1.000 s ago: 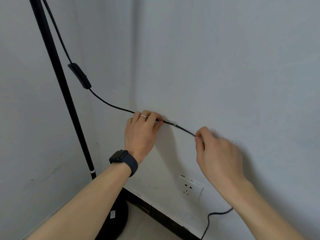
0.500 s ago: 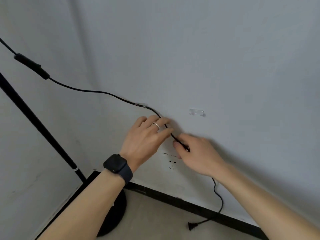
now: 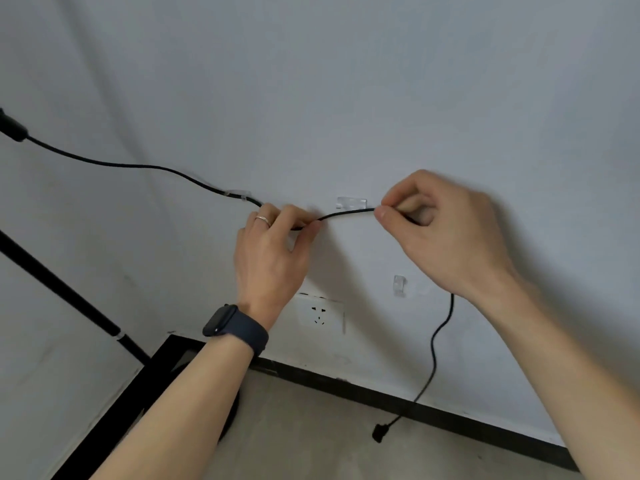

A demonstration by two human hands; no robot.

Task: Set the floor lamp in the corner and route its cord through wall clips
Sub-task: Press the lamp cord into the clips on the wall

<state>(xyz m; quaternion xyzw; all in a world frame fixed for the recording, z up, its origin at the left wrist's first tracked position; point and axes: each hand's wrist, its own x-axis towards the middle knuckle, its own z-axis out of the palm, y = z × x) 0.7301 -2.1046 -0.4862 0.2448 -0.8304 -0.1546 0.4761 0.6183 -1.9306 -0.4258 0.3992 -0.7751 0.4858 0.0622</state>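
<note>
Stretching the cord (image 3: 346,213) just below the second clip (image 3: 351,202), left hand (image 3: 273,247) and right hand (image 3: 446,230) both pinch it; first clip (image 3: 239,194) filled, third clip (image 3: 399,285) empty, plug (image 3: 381,433) on floor.

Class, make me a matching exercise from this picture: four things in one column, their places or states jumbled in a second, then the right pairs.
Things:
1. first clip
2. second clip
3. third clip
4. plug

States:
A. hangs loose near the floor
B. cord already runs through it
C. empty, right of the socket
D. empty, cord stretched just under it between both hands

Pairs: 1-B, 2-D, 3-C, 4-A
</note>
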